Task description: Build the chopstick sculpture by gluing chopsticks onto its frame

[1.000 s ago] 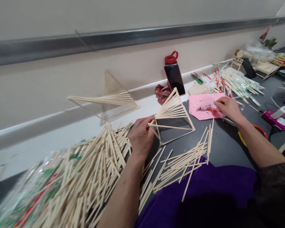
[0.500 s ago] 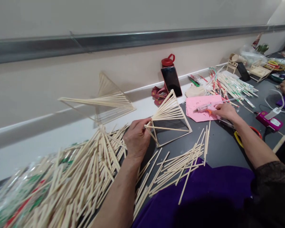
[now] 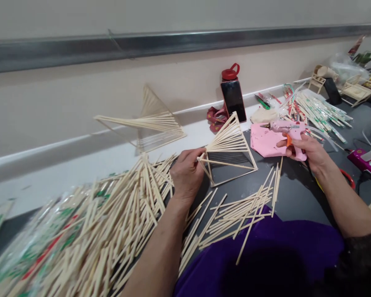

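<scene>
My left hand (image 3: pixel 188 173) pinches the left corner of a wooden stick frame (image 3: pixel 230 144), whose slats fan out toward a raised peak. In my right hand (image 3: pixel 312 152) is a pink hot glue gun (image 3: pixel 286 127), its nozzle pointing left and my fingers around the handle by the orange trigger. The gun is over a pink pad (image 3: pixel 264 142) on the grey table. A second fanned stick frame (image 3: pixel 154 123) stands behind my left hand, against the wall. Loose wooden sticks (image 3: pixel 238 216) lie in front of the held frame.
A big heap of chopsticks (image 3: pixel 117 231), some in wrappers, covers the left side. Behind are a phone (image 3: pixel 233 101) leaning on a red-lidded bottle (image 3: pixel 230 73), and wrapped chopsticks (image 3: pixel 318 111). To the right sits a purple power strip (image 3: pixel 366 163) with a plug.
My right hand has lifted the glue gun off the pink pad and now grips it by the handle. My left hand keeps hold of the frame. The view has shifted slightly.
</scene>
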Demonstrator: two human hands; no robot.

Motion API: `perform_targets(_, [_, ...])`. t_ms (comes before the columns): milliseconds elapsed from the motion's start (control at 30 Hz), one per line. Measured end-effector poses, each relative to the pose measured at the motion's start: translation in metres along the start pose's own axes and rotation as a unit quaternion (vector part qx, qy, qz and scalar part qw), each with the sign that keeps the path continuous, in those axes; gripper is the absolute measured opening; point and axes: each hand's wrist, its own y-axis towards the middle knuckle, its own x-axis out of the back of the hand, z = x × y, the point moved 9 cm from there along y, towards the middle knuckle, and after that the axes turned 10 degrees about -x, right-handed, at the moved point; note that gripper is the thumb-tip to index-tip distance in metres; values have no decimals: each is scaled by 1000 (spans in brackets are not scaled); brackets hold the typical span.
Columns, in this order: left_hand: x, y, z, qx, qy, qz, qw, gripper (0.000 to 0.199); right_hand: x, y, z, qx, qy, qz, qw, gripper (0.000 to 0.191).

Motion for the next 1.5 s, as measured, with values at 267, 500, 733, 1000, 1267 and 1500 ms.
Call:
perform_targets(267, [0,-1,0,-4,-8,-8,1000,25,-12,-6,-17,3,-153,17,988,32])
perform_targets(500, [-1,0,2,29,-5,21,999,28,-23,-8,-18,22,-239,13,971,35])
perform_targets(733, [-1,-1,3,35,-5,19,999,26,-26,-9,-17,41,-264,-3,964,32])
perform_targets(1000, [-1,-1,3,37,-3,19,999,27,-26,-7,-19,55,-292,-23,955,29])
perform_targets(1267, [-1,-1,3,32,0,18,999,28,-23,-5,-21,62,-322,-36,944,29])
perform_targets(1500, [-1,-1,3,32,-2,20,999,27,-23,-5,-23,62,-335,-38,939,27])
